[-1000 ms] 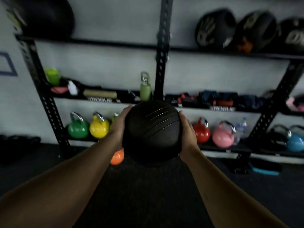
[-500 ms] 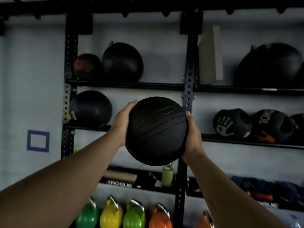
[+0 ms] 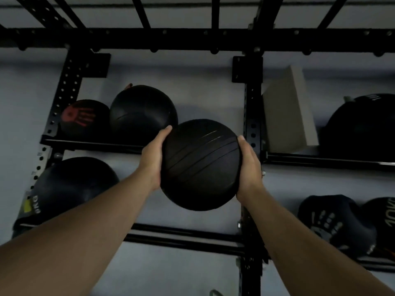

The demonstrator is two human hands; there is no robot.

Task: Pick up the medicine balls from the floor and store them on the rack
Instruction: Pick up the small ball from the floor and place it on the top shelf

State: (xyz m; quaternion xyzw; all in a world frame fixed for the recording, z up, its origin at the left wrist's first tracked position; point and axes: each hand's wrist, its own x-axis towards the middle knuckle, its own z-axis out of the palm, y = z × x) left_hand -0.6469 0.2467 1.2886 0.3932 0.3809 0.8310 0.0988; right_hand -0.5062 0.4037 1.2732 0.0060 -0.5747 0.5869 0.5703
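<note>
Head cam shows the left hand (image 3: 152, 159) and right hand (image 3: 249, 167), fingers pressed flat, squeezing the medicine ball (image 3: 201, 164) just below the upper shelf (image 3: 92, 144). No grip underneath, so it could honestly slip, or clip the shelf edge or the neighbouring ball (image 3: 143, 113) going in.

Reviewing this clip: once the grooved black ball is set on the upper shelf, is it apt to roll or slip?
Probably rolls: the grooved ball is round, and the upper shelf looks like open rails. Likely heavy, since the left hand and right hand both cradle it. Its matte, ridged surface suggests decent grip.
</note>
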